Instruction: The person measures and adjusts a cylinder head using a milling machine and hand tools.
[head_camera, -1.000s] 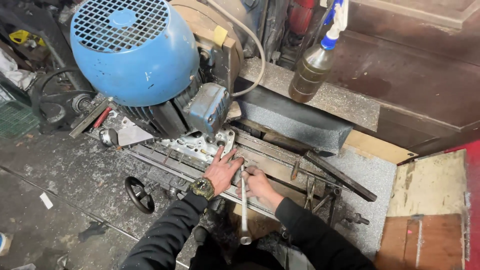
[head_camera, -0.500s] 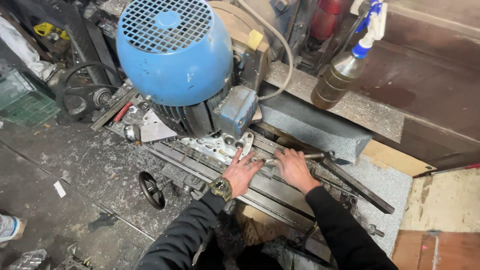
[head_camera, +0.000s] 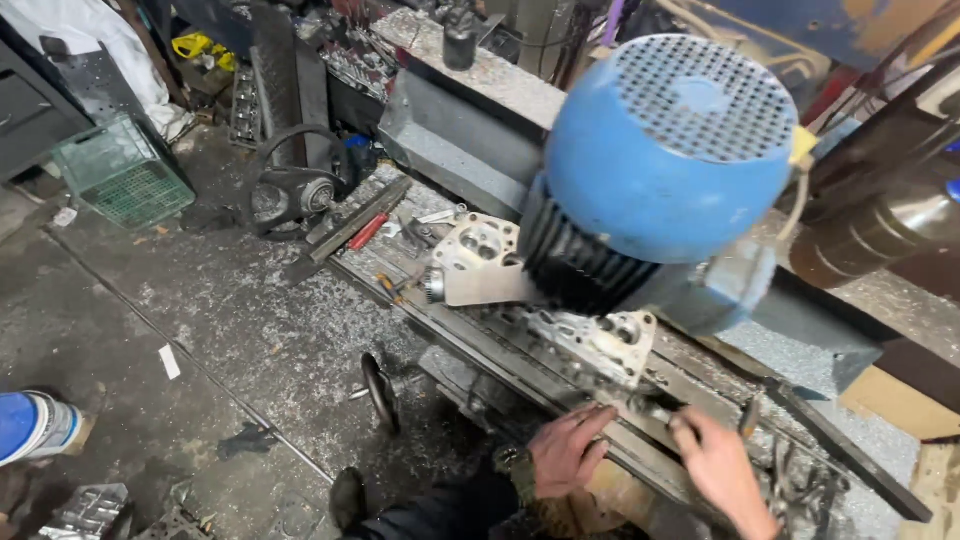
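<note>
My left hand (head_camera: 568, 450), with a watch on its wrist, rests with fingers spread on the metal rail of the machine bed (head_camera: 500, 350). Its fingertips reach a dark metal tool (head_camera: 655, 408). My right hand (head_camera: 722, 470) is curled around that tool just below the grey cylinder head (head_camera: 590, 340) clamped on the bed. A big blue electric motor (head_camera: 670, 160) with a perforated end cover hangs over the cylinder head. How the tool's tip meets the head is hidden.
A black handwheel (head_camera: 380, 392) sticks out of the machine's front. A steering wheel (head_camera: 290, 192), a red-handled tool (head_camera: 368, 230) and a green crate (head_camera: 125, 172) lie to the left. A blue and white can (head_camera: 30, 425) stands on the chip-strewn floor.
The view has swung left, so my hands now sit at the lower right. The long wrench that hung down from my right hand a second ago has been raised to the cylinder head.
</note>
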